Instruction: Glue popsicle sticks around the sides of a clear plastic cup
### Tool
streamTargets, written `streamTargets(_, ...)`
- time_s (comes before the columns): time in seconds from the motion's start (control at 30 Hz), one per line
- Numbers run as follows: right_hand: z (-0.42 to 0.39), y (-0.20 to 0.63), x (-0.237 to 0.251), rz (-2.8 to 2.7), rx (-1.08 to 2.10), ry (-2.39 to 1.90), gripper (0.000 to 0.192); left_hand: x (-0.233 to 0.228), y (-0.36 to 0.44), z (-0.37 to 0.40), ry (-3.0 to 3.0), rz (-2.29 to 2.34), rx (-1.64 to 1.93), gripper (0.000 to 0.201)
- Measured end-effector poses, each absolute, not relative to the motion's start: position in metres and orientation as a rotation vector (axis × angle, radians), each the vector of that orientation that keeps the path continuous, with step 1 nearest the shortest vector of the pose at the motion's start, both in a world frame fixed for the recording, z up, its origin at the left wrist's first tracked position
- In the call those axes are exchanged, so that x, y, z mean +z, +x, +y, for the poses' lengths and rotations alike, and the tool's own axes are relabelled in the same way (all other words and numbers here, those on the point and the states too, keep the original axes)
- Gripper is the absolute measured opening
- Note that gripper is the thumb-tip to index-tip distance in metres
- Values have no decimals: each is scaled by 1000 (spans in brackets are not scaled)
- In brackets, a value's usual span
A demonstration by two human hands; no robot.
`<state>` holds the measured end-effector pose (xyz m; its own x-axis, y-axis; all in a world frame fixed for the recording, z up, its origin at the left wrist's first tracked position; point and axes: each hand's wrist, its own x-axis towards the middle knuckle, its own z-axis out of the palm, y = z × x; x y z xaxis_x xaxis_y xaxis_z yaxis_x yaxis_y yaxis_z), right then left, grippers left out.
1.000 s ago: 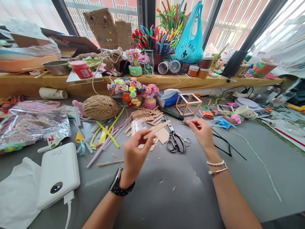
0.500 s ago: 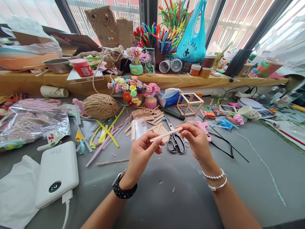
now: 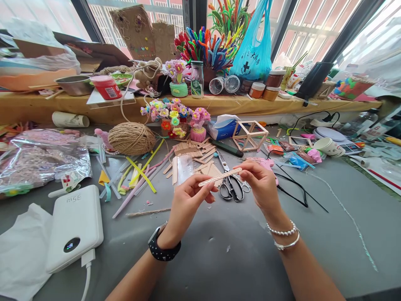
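Observation:
A pale wooden craft stick (image 3: pixel 220 177) is held up over the table, tilted slightly with its right end higher. My left hand (image 3: pixel 191 197) pinches its left end between thumb and fingers. At the other end, my right hand (image 3: pixel 258 182) grips the tip in a pinch. Behind the stick lie black-handled scissors (image 3: pixel 232 187), blades pointing away. More craft sticks (image 3: pixel 200 151) are heaped just beyond my left hand, beside a clear plastic packet (image 3: pixel 185 168). A pink glue gun (image 3: pixel 266 163) is partly hidden behind my right hand.
A cube frame of sticks (image 3: pixel 250 136) stands at the back, near a blue tissue pack (image 3: pixel 223 127). Left are a twine ball (image 3: pixel 132 139), yellow pipe cleaners (image 3: pixel 141 175) and a white power bank (image 3: pixel 76 225) with its cable. A black cord (image 3: pixel 302 192) lies right.
Both hands have shifted very slightly right with the craft stick, still pinching its two ends. Nothing else on the table has visibly moved.

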<state>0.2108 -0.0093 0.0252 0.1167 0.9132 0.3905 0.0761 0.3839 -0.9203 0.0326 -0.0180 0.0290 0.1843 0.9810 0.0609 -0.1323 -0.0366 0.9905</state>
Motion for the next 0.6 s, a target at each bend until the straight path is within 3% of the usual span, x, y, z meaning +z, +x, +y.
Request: streamTargets(0.6, -9, 215, 25, -1359, 697, -907, 6, 35, 35, -21, 1158, 938, 1131, 16)
